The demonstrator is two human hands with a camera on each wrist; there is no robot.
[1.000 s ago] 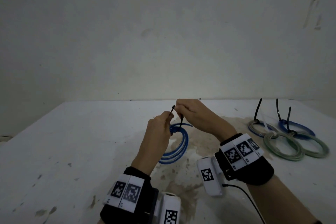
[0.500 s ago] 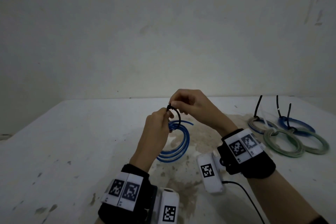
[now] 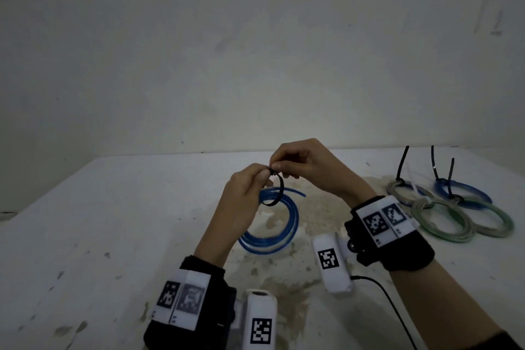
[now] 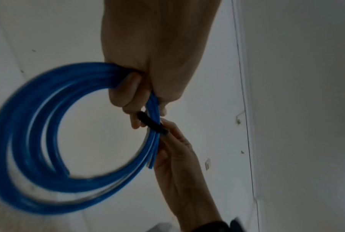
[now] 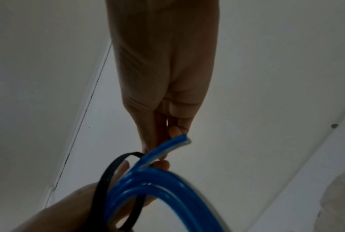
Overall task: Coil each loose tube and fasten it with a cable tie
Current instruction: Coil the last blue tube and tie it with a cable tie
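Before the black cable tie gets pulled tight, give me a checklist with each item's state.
1. Left hand grips the coiled blue plastic tube: ok.
2. Black cable tie loops around the coil's bundled strands: ok.
3. Right hand pinches the tie where its ends meet: ok.
4. Tie tail threaded through its head: cannot tell, fingers cover it.
5. Loop drawn snug on the strands: not ok, it hangs wide.
6. Both tube ends caught inside the loop: not ok, one end juts free.

A stained white table stands against a bare, scuffed wall.
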